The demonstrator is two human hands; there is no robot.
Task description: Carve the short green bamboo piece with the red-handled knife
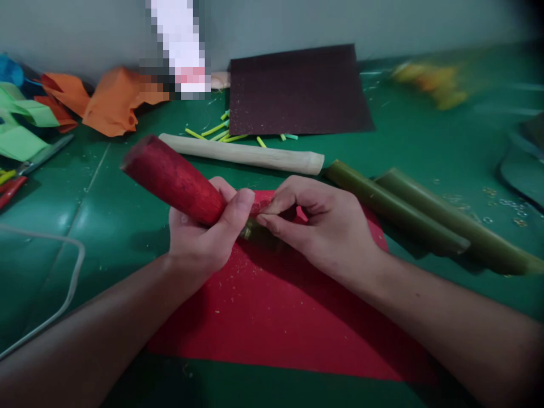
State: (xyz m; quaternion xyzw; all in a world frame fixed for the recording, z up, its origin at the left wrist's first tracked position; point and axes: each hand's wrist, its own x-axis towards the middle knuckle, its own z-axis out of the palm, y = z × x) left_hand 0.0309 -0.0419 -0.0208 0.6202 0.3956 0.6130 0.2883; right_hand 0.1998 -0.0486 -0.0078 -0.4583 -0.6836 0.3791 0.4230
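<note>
Your left hand [202, 226] has its fingers clamped around a stout, dull-red, rough-surfaced cylinder [178, 184], which slants up and away to your left, its blunt end raised above the green, glossy counter [114, 192]. Your right hand [327, 218] is just beside it, thumb and forefinger tips close together at a red surface between your hands; you cannot tell whether they pinch something thin. Below both hands lies a flat red sheet [276, 306] speckled with pale crumbs.

Just beyond your hands, a pale, smooth, bamboo-like tube [242, 154] lies crosswise. To the right of it, an olive-green tube [399, 207] rests alongside a longer olive-green tube [480, 238], with small scattered rings [508, 204] near the far side of the latter. Behind the pale tube, short yellow-green sticks [212, 128] lie partly under a dark maroon sheet [297, 93].

At your far left sit crumpled orange paper [113, 105], light-green paper strips [25, 113] and red-handled scissors [12, 191]. Nearer you on that side, a thin white cord [79, 260] bends across the counter.
</note>
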